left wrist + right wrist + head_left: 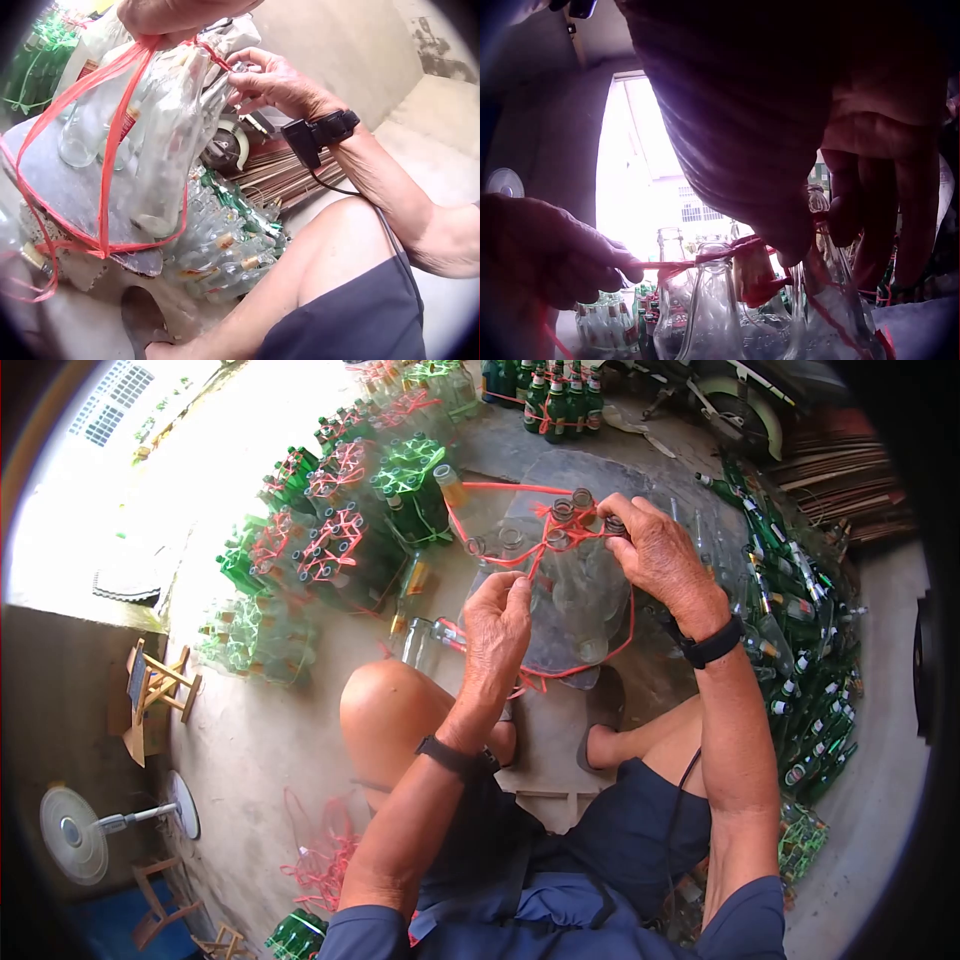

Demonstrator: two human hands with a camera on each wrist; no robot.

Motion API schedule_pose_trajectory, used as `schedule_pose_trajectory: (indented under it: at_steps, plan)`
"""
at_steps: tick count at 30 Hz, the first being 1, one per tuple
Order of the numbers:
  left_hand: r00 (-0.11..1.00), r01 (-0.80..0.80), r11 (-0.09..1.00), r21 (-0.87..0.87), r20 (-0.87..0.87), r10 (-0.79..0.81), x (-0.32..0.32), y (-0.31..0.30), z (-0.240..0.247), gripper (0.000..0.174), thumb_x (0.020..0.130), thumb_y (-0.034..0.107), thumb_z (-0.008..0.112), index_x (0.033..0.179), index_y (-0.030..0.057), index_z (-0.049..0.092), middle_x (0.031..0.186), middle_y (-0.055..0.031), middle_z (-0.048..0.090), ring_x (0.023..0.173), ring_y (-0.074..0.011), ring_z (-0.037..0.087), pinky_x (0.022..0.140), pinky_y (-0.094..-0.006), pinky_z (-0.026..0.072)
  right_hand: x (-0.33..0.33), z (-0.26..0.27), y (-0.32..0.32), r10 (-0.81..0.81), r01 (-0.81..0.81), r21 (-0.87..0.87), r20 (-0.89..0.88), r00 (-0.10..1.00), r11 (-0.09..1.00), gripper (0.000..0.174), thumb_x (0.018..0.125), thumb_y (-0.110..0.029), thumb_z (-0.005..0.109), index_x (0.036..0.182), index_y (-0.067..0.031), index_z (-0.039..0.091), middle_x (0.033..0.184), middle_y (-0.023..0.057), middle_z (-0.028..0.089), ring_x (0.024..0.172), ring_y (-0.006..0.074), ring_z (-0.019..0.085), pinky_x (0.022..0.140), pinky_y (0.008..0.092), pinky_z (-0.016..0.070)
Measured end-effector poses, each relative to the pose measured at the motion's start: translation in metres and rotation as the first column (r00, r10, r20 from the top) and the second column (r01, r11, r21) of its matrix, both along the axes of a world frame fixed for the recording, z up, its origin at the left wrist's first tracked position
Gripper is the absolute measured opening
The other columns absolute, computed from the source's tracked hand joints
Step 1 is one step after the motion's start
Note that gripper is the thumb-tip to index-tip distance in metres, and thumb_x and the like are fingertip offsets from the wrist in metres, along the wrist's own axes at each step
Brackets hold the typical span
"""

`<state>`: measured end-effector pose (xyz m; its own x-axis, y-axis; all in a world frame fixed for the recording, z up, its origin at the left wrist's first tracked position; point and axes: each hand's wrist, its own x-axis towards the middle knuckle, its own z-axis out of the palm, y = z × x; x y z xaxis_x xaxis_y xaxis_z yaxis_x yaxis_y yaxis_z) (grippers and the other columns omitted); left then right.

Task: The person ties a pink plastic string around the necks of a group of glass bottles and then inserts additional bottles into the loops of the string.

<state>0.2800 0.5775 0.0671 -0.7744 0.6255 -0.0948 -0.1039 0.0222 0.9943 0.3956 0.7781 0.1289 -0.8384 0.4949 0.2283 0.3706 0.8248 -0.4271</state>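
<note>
Several clear glass bottles [580,590] stand upright in a group on a grey board [82,187], with red plastic string [515,560] around their necks. My left hand [495,622] pinches the string between thumb and fingers, drawing a strand toward the near side of the bottles. At the right of the group, my right hand [662,555] holds a bottle neck, thumb and fingers on either side of its mouth [616,526]. Further red strands hang in loops down to the board, best seen in the left wrist view.
Tied bottle bundles [335,550] fill the left and back. Loose green bottles [800,690] lie heaped at right, below a motorcycle wheel [745,420] and stacked strips [840,475]. A fan [75,835], a wooden stool [160,685] and tangled red string [325,865] are at left.
</note>
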Motion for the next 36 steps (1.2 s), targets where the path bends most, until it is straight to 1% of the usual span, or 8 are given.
schedule_pose_trajectory:
  at_steps: [6, 15, 16, 17, 24, 27, 31, 36]
  plan:
    - [1.000, -0.009, 1.000, -0.007, 0.017, 0.009, -0.001, 0.005, -0.006, 0.027, 0.107, 0.018, 0.064, 0.112, -0.0064, 0.074, 0.084, 0.0007, 0.067, 0.075, -0.0050, 0.056, 0.065, -0.0257, 0.0447, 0.000, -0.001, 0.000, -0.005, 0.007, 0.054, -0.044, 0.999, 0.998, 0.032, 0.089, -0.009, 0.075, 0.119, -0.0120, 0.062, 0.106, 0.0163, 0.064, 0.100, 0.0420, 0.067, 0.085, 0.0527, 0.0544]
    - [0.989, -0.053, 0.999, -0.009, 0.138, 0.053, 0.003, 0.012, -0.002, 0.027, 0.106, 0.018, 0.064, 0.112, -0.0065, 0.075, 0.090, -0.0005, 0.071, 0.080, -0.0056, 0.059, 0.070, -0.0250, 0.0475, -0.009, -0.012, 0.012, 0.027, -0.054, -0.185, -0.148, 0.989, 0.981, 0.025, 0.088, -0.007, 0.071, 0.113, -0.0046, 0.067, 0.100, 0.0185, 0.068, 0.096, 0.0381, 0.069, 0.086, 0.0462, 0.0555]
    - [0.989, -0.052, 0.999, -0.009, 0.139, 0.052, 0.004, 0.012, -0.002, 0.027, 0.106, 0.018, 0.064, 0.112, -0.0065, 0.075, 0.090, -0.0005, 0.071, 0.080, -0.0056, 0.059, 0.070, -0.0250, 0.0475, -0.009, -0.014, 0.014, 0.010, -0.039, -0.225, -0.132, 0.991, 0.974, 0.027, 0.086, -0.006, 0.072, 0.113, -0.0028, 0.066, 0.103, 0.0165, 0.070, 0.098, 0.0316, 0.070, 0.086, 0.0423, 0.0555]
    - [0.990, -0.062, 0.998, 0.004, 0.126, 0.061, 0.005, 0.013, -0.001, 0.027, 0.106, 0.018, 0.064, 0.112, -0.0064, 0.074, 0.089, 0.0000, 0.070, 0.077, -0.0050, 0.057, 0.067, -0.0247, 0.0464, -0.010, -0.014, 0.016, -0.007, -0.024, -0.264, -0.116, 0.993, 0.964, 0.030, 0.085, -0.004, 0.072, 0.113, -0.0009, 0.066, 0.106, 0.0144, 0.072, 0.100, 0.0251, 0.071, 0.087, 0.0385, 0.0556]
    - [0.987, -0.161, 0.986, -0.046, 0.014, 0.162, 0.002, 0.013, -0.001, 0.027, 0.105, 0.014, 0.064, 0.124, -0.0048, 0.067, 0.070, 0.0039, 0.059, 0.060, -0.0022, 0.046, 0.052, -0.0251, 0.0359, -0.013, -0.018, 0.024, 0.023, -0.062, -0.253, -0.152, 0.988, 0.965, 0.028, 0.084, -0.003, 0.071, 0.111, 0.0001, 0.065, 0.103, 0.0126, 0.071, 0.096, 0.0235, 0.070, 0.089, 0.0364, 0.0556]
    - [0.974, -0.224, 0.974, -0.020, -0.014, 0.224, 0.003, 0.012, 0.008, 0.035, 0.102, 0.013, 0.069, 0.134, 0.0002, 0.065, 0.069, 0.0097, 0.053, 0.060, -0.0003, 0.041, 0.053, -0.0225, 0.0324, -0.013, -0.022, 0.027, 0.032, -0.079, -0.256, -0.183, 0.983, 0.963, 0.028, 0.084, -0.003, 0.072, 0.110, 0.0003, 0.064, 0.102, 0.0123, 0.071, 0.096, 0.0231, 0.069, 0.090, 0.0363, 0.0555]
    - [0.983, -0.154, 0.987, -0.040, -0.104, 0.149, -0.007, 0.012, 0.007, 0.044, 0.100, 0.008, 0.064, 0.142, -0.0037, 0.057, 0.065, 0.0024, 0.058, 0.059, -0.0041, 0.049, 0.052, -0.0270, 0.0394, -0.013, -0.023, 0.029, 0.026, -0.073, -0.252, -0.186, 0.982, 0.965, 0.027, 0.084, -0.003, 0.072, 0.110, 0.0003, 0.065, 0.102, 0.0119, 0.071, 0.097, 0.0222, 0.069, 0.091, 0.0362, 0.0554]
    - [0.985, -0.110, 0.992, -0.066, -0.139, 0.100, -0.012, 0.020, 0.006, 0.046, 0.101, 0.011, 0.068, 0.145, 0.0009, 0.060, 0.072, 0.0062, 0.060, 0.062, -0.0012, 0.046, 0.053, -0.0230, 0.0343, -0.012, -0.025, 0.032, 0.033, -0.076, -0.244, -0.174, 0.984, 0.967, 0.027, 0.085, -0.003, 0.072, 0.111, 0.0002, 0.065, 0.103, 0.0109, 0.071, 0.098, 0.0217, 0.069, 0.092, 0.0360, 0.0554]
